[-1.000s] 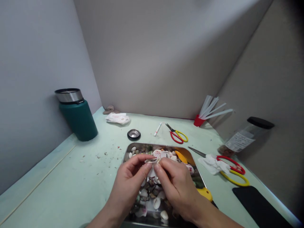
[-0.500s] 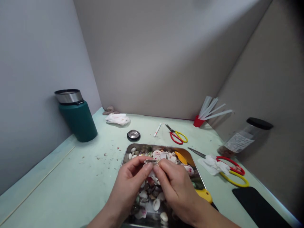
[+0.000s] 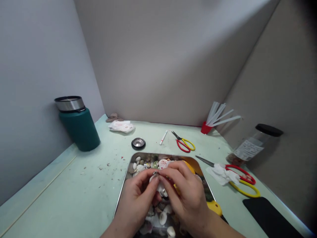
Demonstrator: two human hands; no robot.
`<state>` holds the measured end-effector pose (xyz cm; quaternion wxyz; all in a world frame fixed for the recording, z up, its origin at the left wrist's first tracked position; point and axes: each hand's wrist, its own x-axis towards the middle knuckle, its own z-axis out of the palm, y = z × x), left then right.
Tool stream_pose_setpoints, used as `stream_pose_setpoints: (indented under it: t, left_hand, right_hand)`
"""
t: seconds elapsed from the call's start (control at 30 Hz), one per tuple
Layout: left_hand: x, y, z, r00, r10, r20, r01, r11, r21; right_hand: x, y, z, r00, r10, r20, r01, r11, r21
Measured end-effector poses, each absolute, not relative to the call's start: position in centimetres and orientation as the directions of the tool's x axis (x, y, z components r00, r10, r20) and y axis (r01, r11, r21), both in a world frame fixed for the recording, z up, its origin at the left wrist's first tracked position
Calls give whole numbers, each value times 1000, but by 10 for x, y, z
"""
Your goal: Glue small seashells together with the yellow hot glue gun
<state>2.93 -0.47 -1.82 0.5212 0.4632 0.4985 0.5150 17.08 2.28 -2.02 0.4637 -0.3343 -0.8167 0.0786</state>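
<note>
While the left hand (image 3: 134,195) and right hand (image 3: 190,190) meet above a rectangular metal tray (image 3: 129,171), their closed fingertips pinch a tiny silvery piece (image 3: 156,173), seemingly adjusting it, which calls for steadiness.

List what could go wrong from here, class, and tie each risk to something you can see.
The small piece pinched between left hand and right hand could slip from their grip and be hard to find among the shells in the tray.

The large scissors lie right of the tray, blade exposed beyond the tissue; a careless reach there might end in a prick.
</note>
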Motion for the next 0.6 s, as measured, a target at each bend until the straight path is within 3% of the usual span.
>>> stream_pose_setpoints:
  t: [0.3,0.6]
  left_hand:
    - [28,-2,-17,-54,998,-36,-4,36,999]
    - [27,-2,-21,-53,998,-46,68,50,996]
  right_hand:
    - [172,22,-18,-398,570,718,520,786,-335]
    - [170,22,-20,-372,570,733,500,788,-360]
